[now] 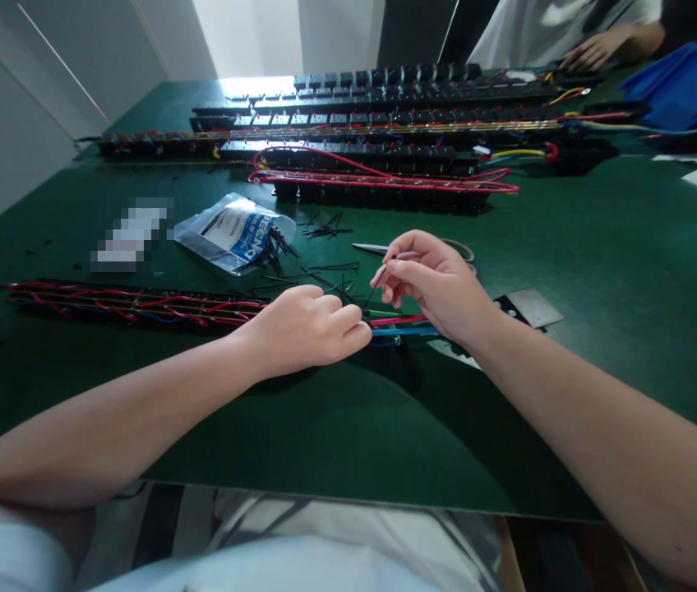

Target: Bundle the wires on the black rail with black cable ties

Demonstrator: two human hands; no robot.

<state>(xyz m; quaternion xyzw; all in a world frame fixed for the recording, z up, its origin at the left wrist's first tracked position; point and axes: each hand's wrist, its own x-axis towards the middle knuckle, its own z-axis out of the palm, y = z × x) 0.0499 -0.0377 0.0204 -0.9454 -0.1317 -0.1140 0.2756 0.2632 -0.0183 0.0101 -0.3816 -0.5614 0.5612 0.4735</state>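
A long black strip with red, yellow and blue wires point(139, 304) lies across the table in front of me. My left hand point(311, 325) is closed around the strip's right part, its fingertips hidden behind the knuckles. My right hand point(431, 284) pinches a thin black cable tie point(375, 288) between thumb and fingers, just above the wires. Red and blue wires point(407, 327) run out to the right below that hand. Scissors point(370, 247) lie partly hidden behind my right hand. Loose black cable ties point(330, 267) are scattered just beyond my hands.
An open plastic bag of cable ties point(234, 233) lies beyond the strip. More wired black strips point(354, 136) stretch across the far side, with a red wire loop. A metal plate point(533, 307) sits at right. A blue bin point(687, 86) and another person's hand point(598, 49) are at the far right.
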